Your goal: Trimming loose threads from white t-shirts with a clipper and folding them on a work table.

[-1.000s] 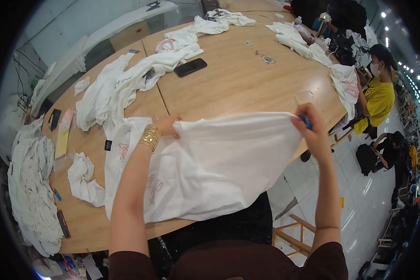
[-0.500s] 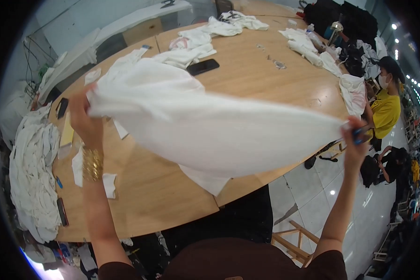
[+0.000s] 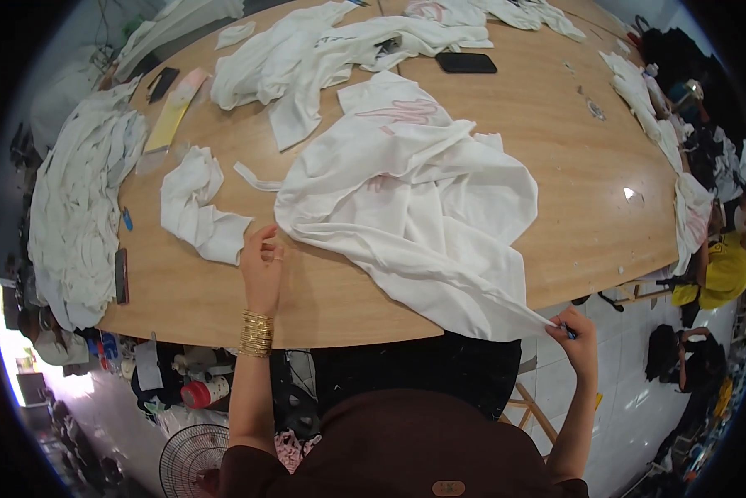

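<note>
The right hand (image 3: 575,332) pinches a corner of the white shirt (image 3: 414,199) off the tabletop (image 3: 555,141) edge; something blue in its fingers is hard to make out. The left hand (image 3: 261,266), loosely open, rests beside the shirt's crumpled edge, holding nothing. A rag (image 3: 195,207) lies nearby.

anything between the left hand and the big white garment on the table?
Nothing visible. The left hand rests on bare wooden table right beside the near edge of the white garment, with open tabletop between them. A crumpled white cloth lies off to its left, not in the way. The right hand pinches the garment's far corner.
</note>
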`<move>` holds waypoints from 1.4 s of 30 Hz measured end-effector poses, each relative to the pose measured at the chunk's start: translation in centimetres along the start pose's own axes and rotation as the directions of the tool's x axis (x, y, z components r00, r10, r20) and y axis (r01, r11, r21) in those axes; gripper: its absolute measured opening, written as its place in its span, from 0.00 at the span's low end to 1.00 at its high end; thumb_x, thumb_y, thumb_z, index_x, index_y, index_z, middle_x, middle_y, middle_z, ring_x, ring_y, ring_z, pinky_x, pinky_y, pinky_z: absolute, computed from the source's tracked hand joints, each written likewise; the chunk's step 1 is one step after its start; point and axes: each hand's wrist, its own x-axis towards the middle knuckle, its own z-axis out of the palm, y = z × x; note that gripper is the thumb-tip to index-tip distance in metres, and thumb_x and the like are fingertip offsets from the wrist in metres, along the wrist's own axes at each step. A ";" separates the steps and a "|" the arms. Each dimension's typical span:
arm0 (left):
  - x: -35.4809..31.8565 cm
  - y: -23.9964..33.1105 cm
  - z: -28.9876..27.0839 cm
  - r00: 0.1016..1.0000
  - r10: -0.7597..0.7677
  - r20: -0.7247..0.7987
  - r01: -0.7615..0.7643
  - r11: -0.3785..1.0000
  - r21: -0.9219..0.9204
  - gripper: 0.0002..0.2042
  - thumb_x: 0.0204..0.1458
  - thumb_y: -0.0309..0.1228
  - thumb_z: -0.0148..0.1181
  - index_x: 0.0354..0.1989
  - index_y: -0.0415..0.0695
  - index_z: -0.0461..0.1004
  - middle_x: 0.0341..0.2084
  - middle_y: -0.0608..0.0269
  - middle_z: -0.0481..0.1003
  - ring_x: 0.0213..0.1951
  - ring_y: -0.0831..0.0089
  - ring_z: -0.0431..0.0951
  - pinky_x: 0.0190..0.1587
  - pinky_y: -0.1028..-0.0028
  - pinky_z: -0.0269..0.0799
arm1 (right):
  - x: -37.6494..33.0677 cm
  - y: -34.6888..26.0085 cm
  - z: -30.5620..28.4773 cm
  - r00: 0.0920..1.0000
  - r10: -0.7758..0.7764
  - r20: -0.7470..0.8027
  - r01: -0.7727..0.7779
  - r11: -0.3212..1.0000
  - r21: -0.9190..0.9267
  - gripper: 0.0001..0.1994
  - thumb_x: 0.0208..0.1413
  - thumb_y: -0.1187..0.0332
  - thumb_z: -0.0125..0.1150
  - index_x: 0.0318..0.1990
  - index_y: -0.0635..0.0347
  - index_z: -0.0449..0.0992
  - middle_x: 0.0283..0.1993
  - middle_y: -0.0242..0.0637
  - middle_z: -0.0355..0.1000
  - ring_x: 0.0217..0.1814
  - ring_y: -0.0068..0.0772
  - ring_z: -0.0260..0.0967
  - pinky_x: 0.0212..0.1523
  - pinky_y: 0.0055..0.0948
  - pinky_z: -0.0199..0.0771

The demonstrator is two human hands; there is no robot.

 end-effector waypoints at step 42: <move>-5.0 4.3 -0.5 0.970 0.087 0.227 0.065 0.807 -0.587 0.05 0.47 0.18 0.57 0.32 0.37 0.75 0.28 0.64 0.76 0.34 0.79 0.73 0.40 0.81 0.67 | 18.8 -11.5 17.0 0.892 -0.411 -0.189 0.413 0.910 -0.032 0.18 0.41 0.77 0.60 0.44 0.52 0.72 0.33 0.36 0.63 0.33 0.39 0.66 0.33 0.31 0.68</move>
